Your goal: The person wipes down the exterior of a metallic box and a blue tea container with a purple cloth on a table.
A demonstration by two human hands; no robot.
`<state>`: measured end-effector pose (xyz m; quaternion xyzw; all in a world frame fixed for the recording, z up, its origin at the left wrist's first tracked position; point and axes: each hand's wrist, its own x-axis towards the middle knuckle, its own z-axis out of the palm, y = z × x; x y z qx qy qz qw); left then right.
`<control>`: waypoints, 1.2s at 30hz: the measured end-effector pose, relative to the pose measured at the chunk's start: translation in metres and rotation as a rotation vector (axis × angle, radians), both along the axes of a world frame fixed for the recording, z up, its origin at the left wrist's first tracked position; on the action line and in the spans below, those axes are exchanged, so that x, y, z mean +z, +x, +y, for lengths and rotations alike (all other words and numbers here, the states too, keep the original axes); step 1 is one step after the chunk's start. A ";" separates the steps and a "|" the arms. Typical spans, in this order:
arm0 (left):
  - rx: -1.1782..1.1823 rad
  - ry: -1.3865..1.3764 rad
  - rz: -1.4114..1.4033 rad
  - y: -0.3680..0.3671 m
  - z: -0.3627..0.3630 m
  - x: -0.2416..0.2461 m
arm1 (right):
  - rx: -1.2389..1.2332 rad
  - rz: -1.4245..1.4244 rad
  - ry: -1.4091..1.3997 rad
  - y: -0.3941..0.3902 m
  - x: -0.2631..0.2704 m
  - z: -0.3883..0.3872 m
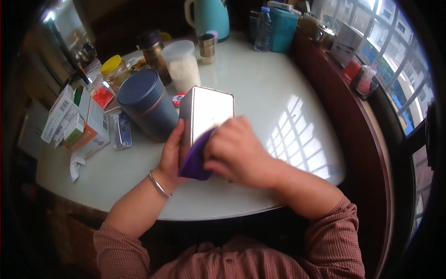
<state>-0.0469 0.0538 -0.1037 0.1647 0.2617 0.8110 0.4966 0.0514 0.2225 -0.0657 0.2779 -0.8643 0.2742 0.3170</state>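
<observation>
A rectangular metal tin (213, 108) is held tilted above the table, one broad face reflecting bright light. My left hand (170, 153) grips it along its left side, thumb on the edge; a silver bangle circles that wrist. In my right hand (231, 150) is a purple cloth (197, 158), bunched against the lower part of the shiny face. The cloth and my right hand cover that end of the tin. Just left of the tin stands a dark blue lidded canister (148, 104).
Behind are a tub of white powder (183, 66), a yellow-lidded jar (114, 69) and a turquoise kettle (211, 19). Medicine-type boxes (90, 122) and a clear-and-blue plastic item (121, 129) stand left. A water bottle (263, 31) and teal bin (283, 29) are far right, near the windowsill (348, 104).
</observation>
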 end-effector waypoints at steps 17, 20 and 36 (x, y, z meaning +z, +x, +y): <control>-0.130 -0.138 -0.058 -0.001 -0.003 -0.001 | -0.364 0.254 -0.007 -0.023 0.000 0.034; -0.161 0.022 -0.144 -0.008 -0.005 -0.007 | -0.088 0.129 0.089 -0.002 0.002 -0.002; -0.135 0.046 -0.116 0.000 -0.012 0.002 | -0.440 -0.167 -0.796 -0.061 -0.036 0.114</control>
